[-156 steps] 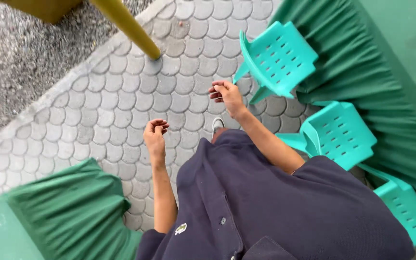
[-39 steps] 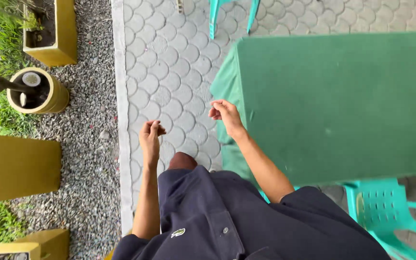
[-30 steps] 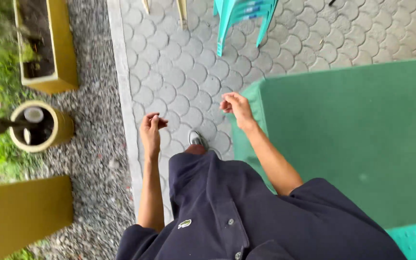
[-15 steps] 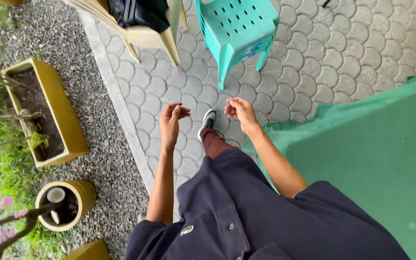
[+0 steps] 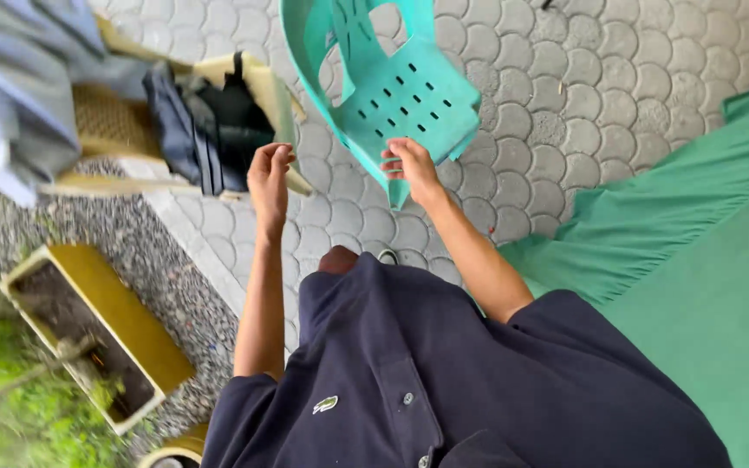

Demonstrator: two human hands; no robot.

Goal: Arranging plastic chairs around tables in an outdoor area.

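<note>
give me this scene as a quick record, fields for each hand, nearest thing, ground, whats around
left hand: raised, fingers curled, holding nothing visible
right hand: at the front edge of the turquoise plastic chair; contact cannot be told
chair: perforated seat, standing on the pavers
ground: grey scalloped pavers, gravel strip to the left
right side: green tablecloth draped over a table
left side: yellow planter box with soil; pale bench with dark clothing and a bag
clothing: navy polo shirt

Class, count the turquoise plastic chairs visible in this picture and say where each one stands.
1. The turquoise chair stands on the paving at top centre, just ahead of the right hand. Others may lie outside the view.
</note>
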